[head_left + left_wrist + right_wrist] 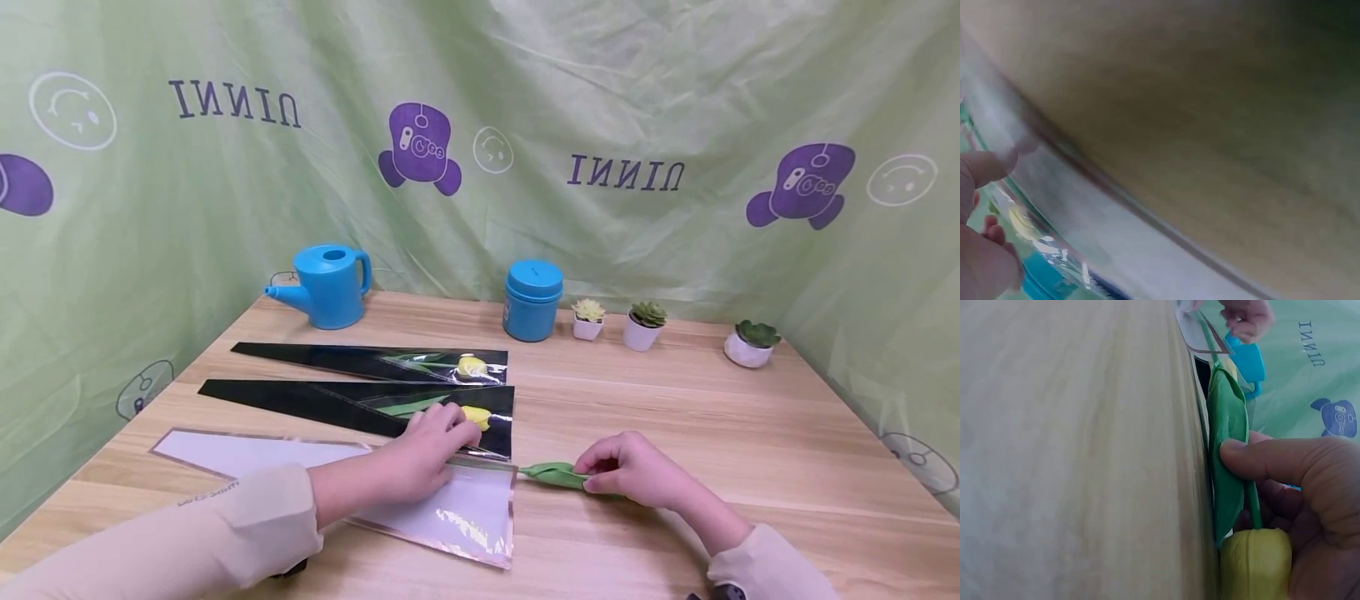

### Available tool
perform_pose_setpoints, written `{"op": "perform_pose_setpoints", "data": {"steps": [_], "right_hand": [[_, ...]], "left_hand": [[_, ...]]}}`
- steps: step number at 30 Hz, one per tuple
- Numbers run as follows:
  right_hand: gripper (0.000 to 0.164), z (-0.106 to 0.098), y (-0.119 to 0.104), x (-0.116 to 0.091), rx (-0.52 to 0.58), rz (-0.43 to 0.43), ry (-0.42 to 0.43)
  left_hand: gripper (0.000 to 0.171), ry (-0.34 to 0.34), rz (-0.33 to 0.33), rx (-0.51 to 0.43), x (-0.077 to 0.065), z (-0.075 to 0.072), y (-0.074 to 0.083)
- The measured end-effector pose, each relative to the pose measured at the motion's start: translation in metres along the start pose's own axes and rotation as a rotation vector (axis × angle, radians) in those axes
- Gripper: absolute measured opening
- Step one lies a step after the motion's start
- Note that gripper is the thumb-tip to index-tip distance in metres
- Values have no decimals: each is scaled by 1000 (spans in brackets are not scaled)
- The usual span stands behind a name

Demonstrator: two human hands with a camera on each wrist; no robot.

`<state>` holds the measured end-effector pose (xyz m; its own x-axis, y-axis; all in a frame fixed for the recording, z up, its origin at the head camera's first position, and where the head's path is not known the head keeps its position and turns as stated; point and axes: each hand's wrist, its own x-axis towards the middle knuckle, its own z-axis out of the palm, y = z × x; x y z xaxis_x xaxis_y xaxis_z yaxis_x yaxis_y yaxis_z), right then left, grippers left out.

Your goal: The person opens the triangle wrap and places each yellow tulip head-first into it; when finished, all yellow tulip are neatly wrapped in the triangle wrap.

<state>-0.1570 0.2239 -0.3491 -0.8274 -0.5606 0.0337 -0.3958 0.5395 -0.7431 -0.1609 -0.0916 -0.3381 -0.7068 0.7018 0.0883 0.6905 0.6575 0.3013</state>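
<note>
My right hand [633, 468] pinches an artificial tulip by its green leaf [551, 474] and stem, right of a white-backed clear flower sleeve [465, 496]. The yellow bloom [1255, 562] sits below the fingers in the right wrist view; the hand hides it in the head view. The tulip's stem runs left into the sleeve's wide end, near its upper edge. My left hand [429, 450], fingers curled, holds the sleeve near that end; its exact contact is partly hidden. Just behind lie two black sleeves [262, 392], each with a yellow tulip [472, 365] inside.
At the back left stands a blue watering can [330, 287]. A blue lidded canister [533, 302] and small potted succulents [641, 325] line the table's rear. Behind the wooden table [750, 433] hangs a green printed curtain [525, 67].
</note>
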Motion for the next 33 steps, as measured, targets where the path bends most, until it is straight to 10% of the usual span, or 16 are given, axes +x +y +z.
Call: {"op": "perform_pose_setpoints", "data": {"steps": [5,10,17,33], "right_hand": [[11,1,-3,2,-109,-38,19],[11,3,-7,3,-177,-67,32],[11,8,-12,2,-186,-87,36],[10,21,-27,14,-139,-90,-39]], "left_hand": [[16,-72,129,188,-3,0,7],[13,-167,82,149,-6,3,9],[48,-105,90,144,-9,9,8],[33,-128,27,139,-2,10,13]]}}
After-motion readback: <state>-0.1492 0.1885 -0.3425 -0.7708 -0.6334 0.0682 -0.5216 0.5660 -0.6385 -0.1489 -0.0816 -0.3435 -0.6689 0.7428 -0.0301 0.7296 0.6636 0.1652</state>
